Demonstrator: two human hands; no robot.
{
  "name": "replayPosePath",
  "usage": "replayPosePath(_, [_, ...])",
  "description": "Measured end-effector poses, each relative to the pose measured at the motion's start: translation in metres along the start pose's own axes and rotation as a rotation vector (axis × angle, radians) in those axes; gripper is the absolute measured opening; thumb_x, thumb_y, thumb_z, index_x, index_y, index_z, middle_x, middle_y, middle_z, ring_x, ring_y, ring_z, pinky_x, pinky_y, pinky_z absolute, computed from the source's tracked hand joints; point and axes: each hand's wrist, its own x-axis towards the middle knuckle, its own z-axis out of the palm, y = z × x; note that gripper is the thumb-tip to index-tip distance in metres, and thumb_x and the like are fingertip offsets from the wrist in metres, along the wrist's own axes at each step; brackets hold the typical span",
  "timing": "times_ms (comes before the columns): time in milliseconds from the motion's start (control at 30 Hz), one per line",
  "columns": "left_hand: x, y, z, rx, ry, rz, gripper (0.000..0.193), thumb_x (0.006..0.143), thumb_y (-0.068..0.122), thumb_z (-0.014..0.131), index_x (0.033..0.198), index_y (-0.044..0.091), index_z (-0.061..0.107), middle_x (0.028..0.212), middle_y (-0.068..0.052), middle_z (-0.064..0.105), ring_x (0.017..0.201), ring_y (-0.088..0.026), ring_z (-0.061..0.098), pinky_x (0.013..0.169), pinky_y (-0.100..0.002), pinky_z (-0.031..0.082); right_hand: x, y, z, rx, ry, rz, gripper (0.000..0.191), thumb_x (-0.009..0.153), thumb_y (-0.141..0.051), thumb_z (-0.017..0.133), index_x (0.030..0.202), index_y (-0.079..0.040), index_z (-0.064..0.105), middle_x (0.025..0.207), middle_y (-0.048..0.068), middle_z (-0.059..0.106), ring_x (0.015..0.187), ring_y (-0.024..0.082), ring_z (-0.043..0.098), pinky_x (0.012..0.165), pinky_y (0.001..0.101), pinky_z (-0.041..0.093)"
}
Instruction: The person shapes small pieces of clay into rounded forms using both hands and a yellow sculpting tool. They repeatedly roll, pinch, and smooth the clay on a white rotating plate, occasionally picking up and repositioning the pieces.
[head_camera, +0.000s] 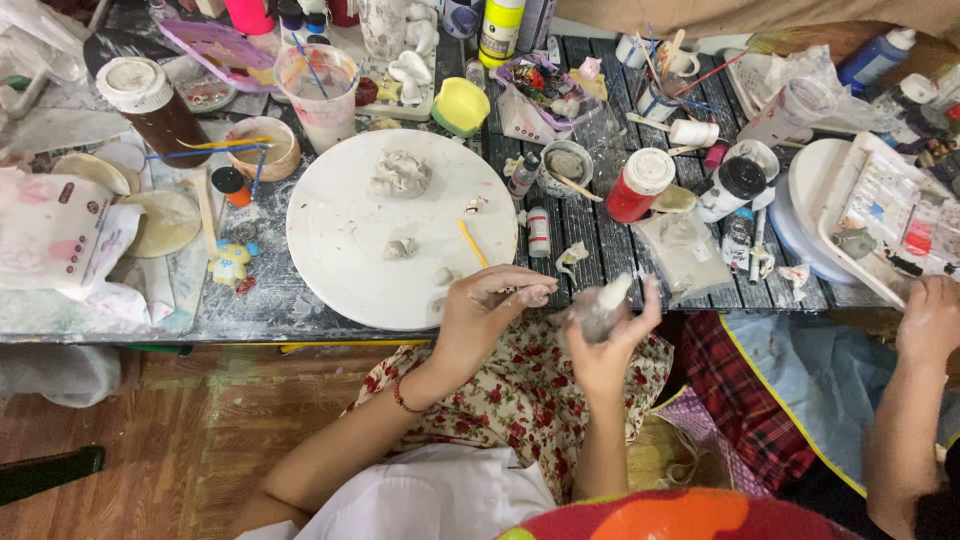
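My left hand (488, 312) is at the near edge of a round white board (340, 270), fingers pinched on a thin clay-smeared tool (510, 293) that points right. Just to the right, my right hand (608, 345) grips a grey-white lump of clay (601, 306) over my lap, in front of the table edge. On the board lie a larger clay lump (400, 173), two smaller bits (400, 248) and a yellow stick (472, 243).
The dark slatted table is crowded: paint bottles, a red jar (638, 186), a brown jar (150, 105), a cup of water with a brush (318, 82), a yellow cup (460, 105), a paint palette (885, 205). Another person's hand (930, 318) rests at the right.
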Motion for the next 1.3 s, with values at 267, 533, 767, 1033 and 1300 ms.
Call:
replayPosePath(267, [-0.007,-0.008,0.005,0.008,0.007,-0.077,0.01,0.092,0.001,0.072,0.1,-0.001,0.078,0.101,-0.01,0.078,0.091,-0.013,0.072,0.083,-0.027,0.058,-0.024,-0.039,0.008,0.802,-0.349,0.098,0.092,0.089,-0.005,0.065,0.161,-0.027,0.012,0.101,0.017,0.06,0.072,0.031,0.07,0.063,0.0441,0.064])
replayPosePath(533, [-0.011,-0.016,0.007,0.061,-0.04,-0.069,0.007,0.09,0.002,0.076,0.096,-0.001,0.077,0.097,-0.01,0.077,0.087,-0.014,0.071,0.079,-0.027,0.057,-0.036,-0.043,-0.005,0.593,-0.329,0.051,0.078,0.088,0.004,0.063,0.154,-0.019,0.029,0.107,0.017,0.058,0.073,0.021,0.064,0.059,0.0353,0.06])
replayPosePath(767, [-0.01,-0.022,0.012,-0.263,-0.029,-0.228,0.02,0.101,0.008,0.066,0.115,-0.002,0.074,0.109,-0.011,0.073,0.096,-0.013,0.071,0.086,-0.03,0.064,-0.045,-0.044,-0.003,-0.08,-0.066,-0.301,0.076,0.089,0.017,0.062,0.152,-0.014,0.031,0.115,0.014,0.055,0.094,0.019,0.061,0.08,0.031,0.056])
replayPosePath(1033, [-0.01,-0.02,0.011,-0.221,-0.067,-0.261,0.024,0.102,0.012,0.064,0.119,-0.002,0.075,0.107,-0.011,0.076,0.093,-0.012,0.071,0.084,-0.027,0.061,-0.052,-0.06,0.0,-0.14,0.023,-0.236,0.057,0.086,0.015,0.066,0.134,-0.008,0.045,0.107,0.015,0.056,0.089,0.018,0.065,0.074,0.0294,0.055])
replayPosePath(1300, [-0.012,-0.018,0.01,-0.183,-0.071,-0.236,0.023,0.102,0.012,0.066,0.117,-0.002,0.076,0.102,-0.01,0.077,0.087,-0.01,0.07,0.081,-0.026,0.058,-0.053,-0.049,-0.003,-0.054,-0.03,-0.306,0.07,0.088,0.016,0.062,0.146,-0.012,0.035,0.111,0.016,0.056,0.09,0.02,0.062,0.074,0.0304,0.057])
